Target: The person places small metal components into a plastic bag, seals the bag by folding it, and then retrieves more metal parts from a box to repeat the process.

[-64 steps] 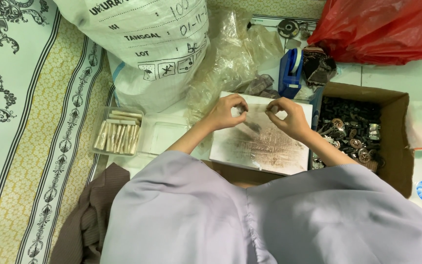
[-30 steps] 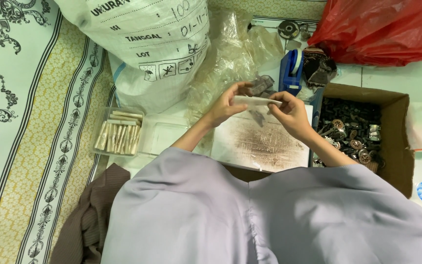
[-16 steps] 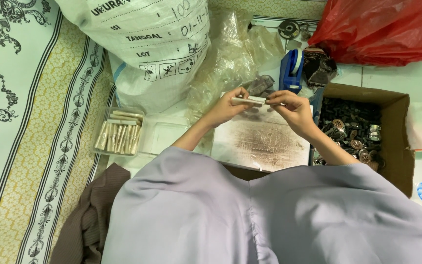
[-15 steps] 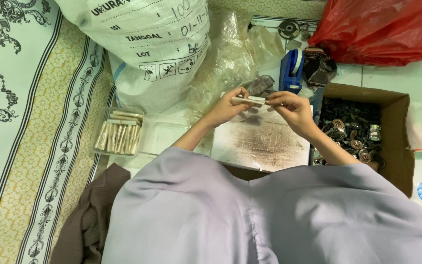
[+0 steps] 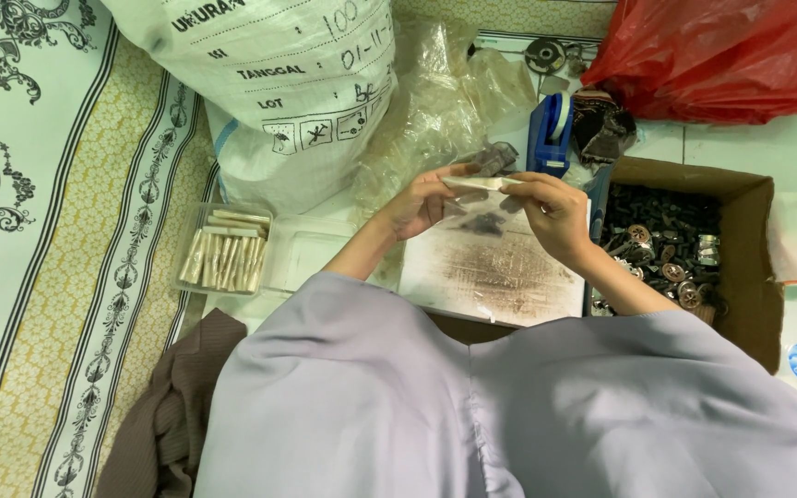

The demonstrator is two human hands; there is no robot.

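I see a clear plastic tray (image 5: 225,249) at the left, filled with short pale sticks (image 5: 219,258) lying side by side, and next to it an open clear lid (image 5: 311,263) with nothing I can make out inside. At the right, an open cardboard box (image 5: 749,258) holds a heap of small dark pieces and round metal parts (image 5: 666,254). A large white woven sack (image 5: 269,83) stands at the far side, crumpled clear plastic bags (image 5: 435,101) lie beside it, a red plastic bag (image 5: 721,55) fills the far right corner, and a blue tape dispenser (image 5: 549,134) sits just behind the hands. Everything rests on the floor, partly white tile at the right and a patterned mat (image 5: 57,231) at the left. A white board (image 5: 495,272), smudged dark, lies in front of me under the hands. My left hand (image 5: 426,198) and right hand (image 5: 551,207) are raised above that board, and together they hold a small pale strip (image 5: 480,183) level between them: the left fingers (image 5: 449,175) are pinched on its left end and the right fingers (image 5: 523,184) are pinched on its right end. Lilac cloth (image 5: 509,406) covers the near part of the view.
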